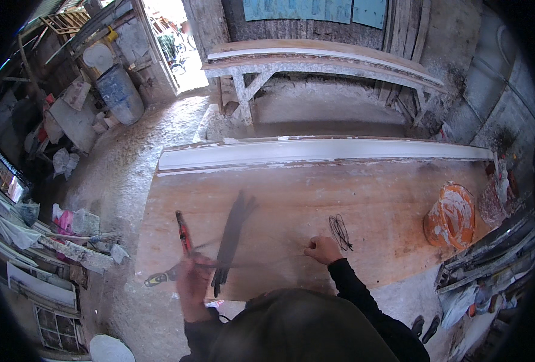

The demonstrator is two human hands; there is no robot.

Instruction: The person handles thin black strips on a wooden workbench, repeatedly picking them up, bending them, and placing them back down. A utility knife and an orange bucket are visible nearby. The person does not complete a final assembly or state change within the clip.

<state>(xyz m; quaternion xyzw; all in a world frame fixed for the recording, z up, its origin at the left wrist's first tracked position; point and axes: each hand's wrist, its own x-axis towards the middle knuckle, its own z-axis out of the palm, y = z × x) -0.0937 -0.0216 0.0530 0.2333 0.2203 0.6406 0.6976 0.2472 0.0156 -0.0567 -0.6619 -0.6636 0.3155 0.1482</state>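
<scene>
My left hand point(194, 279) is smeared by motion, but its fingers look closed on a thin dark strip point(237, 265) that reaches right. Just beyond its fingers is a red-and-black hand tool point(184, 234); whether the hand touches it I cannot tell. My right hand point(323, 250) is pinched shut over the board, with a faint, blurred thin strand running left from its fingertips. Between the hands, nearer the left, lies a bundle of long dark strips point(228, 253), blurred at its far end. A loose coil of black wire point(340, 232) rests just beyond my right hand.
The wooden tabletop point(297, 199) carries a long white moulding point(316, 152) along its far edge. An orange bucket smeared with white point(450, 216) stands at the right. A yellow-and-black handled tool point(157, 279) is at the left corner. Behind are a bench point(243, 67) and a blue barrel point(120, 95).
</scene>
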